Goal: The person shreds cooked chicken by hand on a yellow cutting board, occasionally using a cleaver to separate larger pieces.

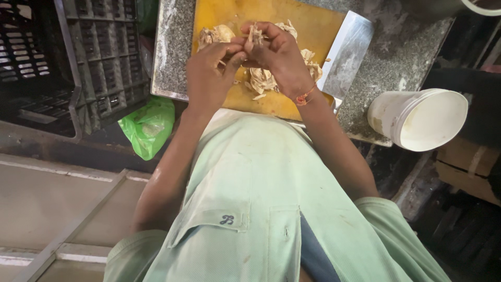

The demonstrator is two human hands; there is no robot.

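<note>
Both my hands meet over a yellow cutting board (313, 26) on a speckled stone counter (175, 62). My left hand (209, 78) and my right hand (279, 55) pinch the same pale shred of cooked chicken (254, 34) between their fingertips. More shredded chicken pieces (261, 81) lie in a loose pile on the board under my hands, with another clump (216, 35) at the board's left. A wide cleaver blade (347, 52) rests flat on the board's right side. A thin red band circles my right wrist.
A white plastic bucket (422, 117) lies tilted at the counter's right edge. Dark plastic crates (99, 57) stand to the left, with a green plastic bag (148, 125) below the counter's corner. My pale green shirt fills the lower middle. Cardboard (464, 167) sits lower right.
</note>
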